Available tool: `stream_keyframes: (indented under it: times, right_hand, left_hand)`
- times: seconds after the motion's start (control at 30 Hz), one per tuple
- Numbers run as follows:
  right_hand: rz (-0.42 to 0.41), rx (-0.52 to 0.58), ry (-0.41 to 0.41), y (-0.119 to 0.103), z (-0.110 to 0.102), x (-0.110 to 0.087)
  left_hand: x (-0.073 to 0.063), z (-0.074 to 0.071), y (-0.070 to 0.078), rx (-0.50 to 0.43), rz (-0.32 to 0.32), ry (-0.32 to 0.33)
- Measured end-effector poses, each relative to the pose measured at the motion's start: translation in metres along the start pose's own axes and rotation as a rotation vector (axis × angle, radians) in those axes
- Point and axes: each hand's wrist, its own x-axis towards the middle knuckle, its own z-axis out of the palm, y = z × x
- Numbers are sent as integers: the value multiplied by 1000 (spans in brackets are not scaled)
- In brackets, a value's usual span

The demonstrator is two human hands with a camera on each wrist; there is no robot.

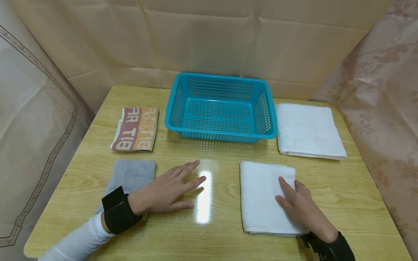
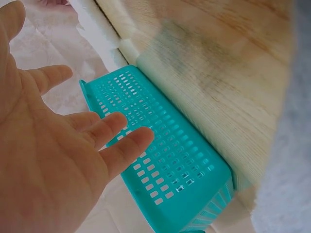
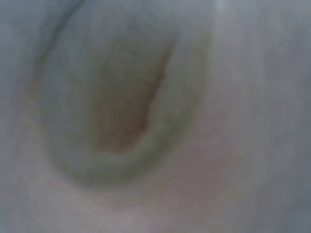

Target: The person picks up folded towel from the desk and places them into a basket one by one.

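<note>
My left hand point(image 1: 169, 188) is spread over the table, its fingers straight and holding nothing, just right of a folded grey towel point(image 1: 135, 174). The left wrist view shows its bare palm point(image 2: 43, 165) in front of the basket. On the other side, my right hand point(image 1: 298, 203) rests on the right edge of a folded white towel point(image 1: 261, 199). Its thumb and forefinger lie on top of the cloth, while its other fingers are partly hidden beside the edge. The right wrist view is too blurred to make out the hand.
A teal plastic basket point(image 1: 222, 137) stands at the back middle. To its left lies a folded brown and orange patterned towel point(image 1: 135, 130); to its right, another folded white towel point(image 1: 308, 130). Cloth curtains point(image 1: 209, 43) hang behind and beside the wooden table point(image 1: 183, 239).
</note>
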Motion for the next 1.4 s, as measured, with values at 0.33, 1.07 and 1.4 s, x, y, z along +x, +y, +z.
stream_keyframes:
  times: [0.33, 1.07, 1.4]
  right_hand:
    - [-3, -2, -8, -5, -1, 2]
    - [26, 10, -51, -11, 1, 7]
    - [-3, -11, -42, -13, 0, 10]
  left_hand:
    - [-1, 1, 0, -2, 0, 12]
    - [-3, 0, 2, 3, -15, 30]
    - [-6, -3, 3, -9, -25, 4]
